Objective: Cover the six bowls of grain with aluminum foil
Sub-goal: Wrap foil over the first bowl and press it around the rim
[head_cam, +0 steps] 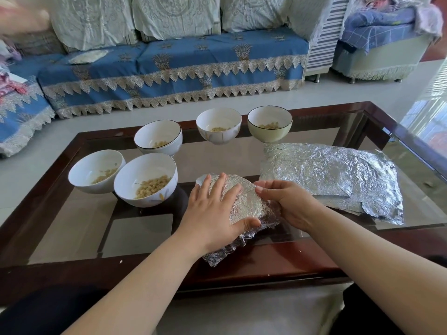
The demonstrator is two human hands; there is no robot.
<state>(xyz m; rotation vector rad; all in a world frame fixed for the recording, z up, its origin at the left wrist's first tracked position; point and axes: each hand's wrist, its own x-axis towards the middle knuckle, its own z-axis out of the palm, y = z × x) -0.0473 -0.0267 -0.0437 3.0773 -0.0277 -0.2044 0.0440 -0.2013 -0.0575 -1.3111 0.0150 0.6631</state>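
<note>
**Foil on the near bowl, both hands on it**

Foil (244, 201) covers the near bowl at the table's (266, 259) front edge, between the hands. The left hand (212, 213) lies flat on top, fingers spread, thumb at the near side. The right hand (287, 201) curls around the foil's right side, pinching it. Five bowls (145, 177) stand uncovered behind left; foil sheets (333, 175) lie right.

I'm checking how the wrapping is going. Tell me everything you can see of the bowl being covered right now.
The foil-covered bowl sits near the glass table's front edge, hidden entirely under crinkled silver foil. Its top is domed and a loose flap trails toward the person. The left hand presses flat on top; the right hand pinches foil at its right side.
</note>
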